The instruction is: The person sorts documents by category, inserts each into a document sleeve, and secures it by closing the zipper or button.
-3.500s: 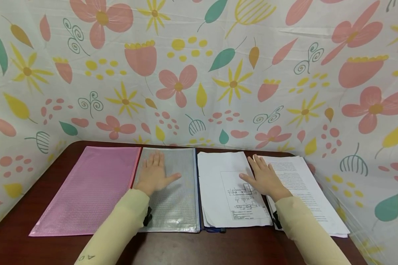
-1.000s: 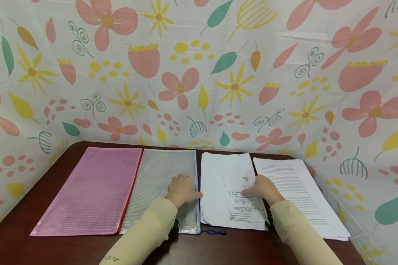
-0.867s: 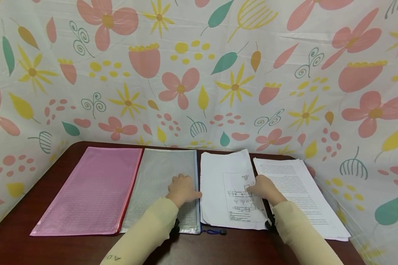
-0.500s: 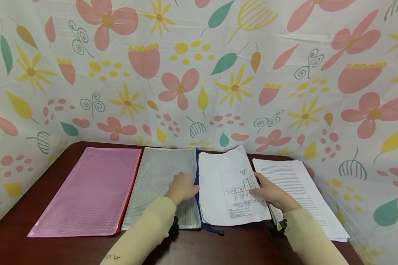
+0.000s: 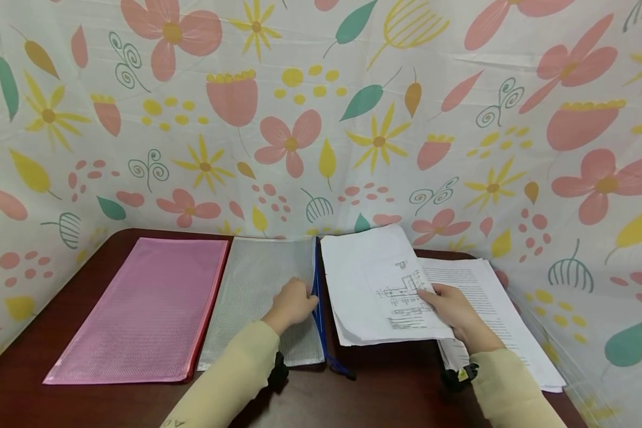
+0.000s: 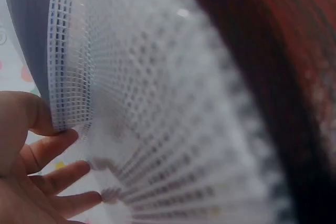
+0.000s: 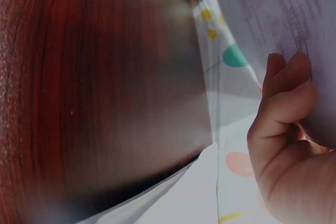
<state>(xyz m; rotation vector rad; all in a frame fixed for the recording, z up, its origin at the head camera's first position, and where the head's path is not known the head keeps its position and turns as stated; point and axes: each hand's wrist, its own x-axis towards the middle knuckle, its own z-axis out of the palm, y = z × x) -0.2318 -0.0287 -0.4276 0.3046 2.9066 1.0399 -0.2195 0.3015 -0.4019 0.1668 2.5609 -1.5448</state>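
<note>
My left hand (image 5: 293,304) pinches the zip edge of a grey mesh zip pouch (image 5: 259,267). In the left wrist view the thumb and forefinger meet at the raised mesh edge (image 6: 71,77), and the other fingers lie along it. The pouch's blue zip (image 5: 320,327) runs down its right side, its mouth parted, with the pull hanging at the near corner. My right hand (image 5: 457,312) grips a sheaf of papers (image 5: 364,279) printed with a line drawing by its right edge, thumb on top. The sheaf is raised off the table and tilted, its far edge higher.
A pink mesh zip pouch (image 5: 139,309) with a red zip lies flat at the left. Under the right forearm a second stack of text-printed papers (image 5: 492,309) lies at the right. A flowered cloth (image 5: 321,119) hangs right behind the dark wooden table (image 5: 321,395).
Both hands lay flat and spread at first. The left hand has since taken the pouch's zip edge and lifted it; the right hand has gripped the drawing papers and raised them.
</note>
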